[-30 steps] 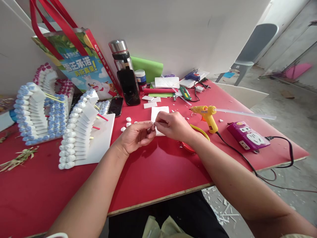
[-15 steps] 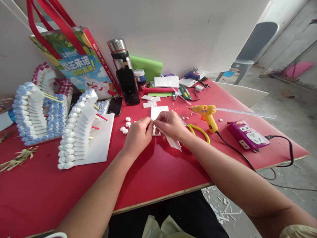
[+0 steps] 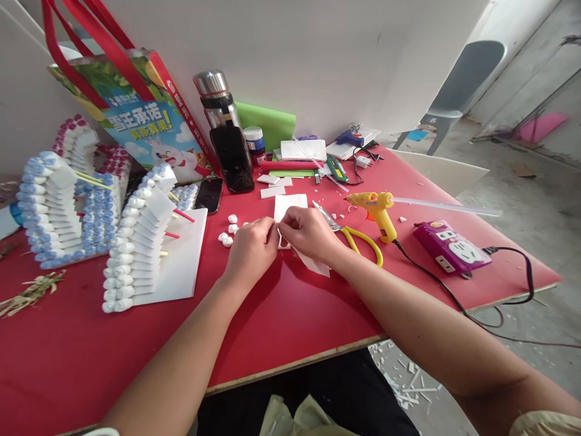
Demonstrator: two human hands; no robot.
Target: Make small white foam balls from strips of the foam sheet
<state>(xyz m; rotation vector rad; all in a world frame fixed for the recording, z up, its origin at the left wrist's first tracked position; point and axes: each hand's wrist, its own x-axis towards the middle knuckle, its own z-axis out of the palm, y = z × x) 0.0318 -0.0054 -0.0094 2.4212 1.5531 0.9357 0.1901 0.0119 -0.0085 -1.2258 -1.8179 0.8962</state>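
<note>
My left hand (image 3: 255, 242) and my right hand (image 3: 306, 230) meet over the red table, thumbs and forefingers pinched together on a small piece of white paper, mostly hidden by the fingers. From under my right hand a white paper strip (image 3: 316, 264) slants toward the table's front. Just behind the fingers lies a white sheet (image 3: 290, 203). Several small rolled white paper buds (image 3: 227, 241) sit to the left of my left hand. Yellow-handled scissors (image 3: 363, 242) lie beside my right wrist, blades partly open.
A yellow glue gun (image 3: 376, 212) and a purple power strip (image 3: 451, 248) with cords are on the right. At left stand a white bud-covered model (image 3: 145, 242) and a blue-white one (image 3: 59, 212). Behind are a flask (image 3: 218, 103), phone (image 3: 209, 195) and shopping bag (image 3: 149, 121).
The view has shifted slightly, and the scissors' blades show more beside my right hand. Both hands stay pinched together, with the fingertips shifting only a little.
</note>
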